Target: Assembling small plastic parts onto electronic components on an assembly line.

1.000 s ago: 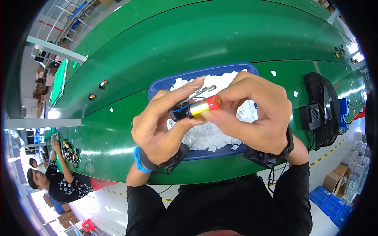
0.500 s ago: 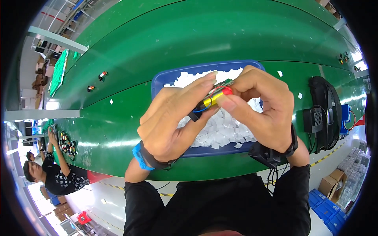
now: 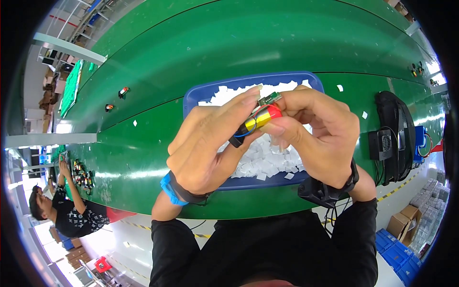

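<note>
Wired battery cell w/ PCB (image 3: 258, 121) is held up over the blue tub (image 3: 191, 99), above its white paper squares (image 3: 260, 160). L hand (image 3: 203, 146) grasps the cell's black end, fingers over the top, thumb under. R hand (image 3: 325, 131) has thumb & index bent around the red end, apparently touching; can't tell if they pinch. Long axis runs diag.: black end twd tub's near-left, red end twd its far-right corner. PCB sits along the upper side. Prob. light, stiff, a bit slick on the wrap; thin wires & joints look fragile, so best hold is the cylinder body or black end, not wires/PCB. Black bag (image 3: 394, 131) is on the bench, R of tub.
</note>
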A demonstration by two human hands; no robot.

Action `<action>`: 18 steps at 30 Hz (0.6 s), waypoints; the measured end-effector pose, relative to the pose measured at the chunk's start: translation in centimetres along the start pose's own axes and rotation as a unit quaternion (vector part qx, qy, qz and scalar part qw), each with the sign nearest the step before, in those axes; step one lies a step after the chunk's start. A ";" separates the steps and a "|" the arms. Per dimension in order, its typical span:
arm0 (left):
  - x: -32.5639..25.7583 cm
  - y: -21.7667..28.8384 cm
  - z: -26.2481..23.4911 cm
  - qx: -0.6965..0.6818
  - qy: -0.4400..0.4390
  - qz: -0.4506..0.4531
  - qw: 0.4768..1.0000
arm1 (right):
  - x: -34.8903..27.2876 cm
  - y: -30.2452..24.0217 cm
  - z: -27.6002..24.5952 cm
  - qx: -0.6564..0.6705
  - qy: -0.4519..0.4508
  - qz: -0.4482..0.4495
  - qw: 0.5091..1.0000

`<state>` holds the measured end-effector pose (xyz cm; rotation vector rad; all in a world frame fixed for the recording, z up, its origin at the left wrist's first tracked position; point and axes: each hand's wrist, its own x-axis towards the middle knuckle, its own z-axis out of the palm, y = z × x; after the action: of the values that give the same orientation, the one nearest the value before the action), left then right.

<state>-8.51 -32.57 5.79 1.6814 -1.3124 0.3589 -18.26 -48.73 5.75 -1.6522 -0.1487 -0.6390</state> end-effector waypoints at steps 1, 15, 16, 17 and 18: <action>-0.1 0.1 0.1 -0.007 0.004 -0.014 1.000 | 0.0 -0.1 0.1 0.001 0.002 0.002 1.000; 0.5 -0.2 -0.4 -0.140 -0.041 -0.026 0.989 | 0.1 0.1 -0.4 -0.069 -0.026 -0.061 0.995; 0.6 0.4 -0.5 -0.271 -0.045 -0.135 0.952 | 0.2 -0.1 -0.7 -0.070 -0.028 -0.062 0.995; 0.7 0.8 -0.6 -0.395 -0.048 -0.240 0.886 | 0.4 -0.7 -1.1 -0.117 -0.025 -0.064 0.991; 0.9 0.7 -0.7 -0.396 -0.048 -0.238 0.886 | 0.6 -1.0 -1.4 -0.166 -0.020 -0.065 0.984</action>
<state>-8.56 -32.59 7.13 1.2406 -0.8726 -0.5056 -18.67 -50.02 7.03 -1.9892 -0.1893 -0.7599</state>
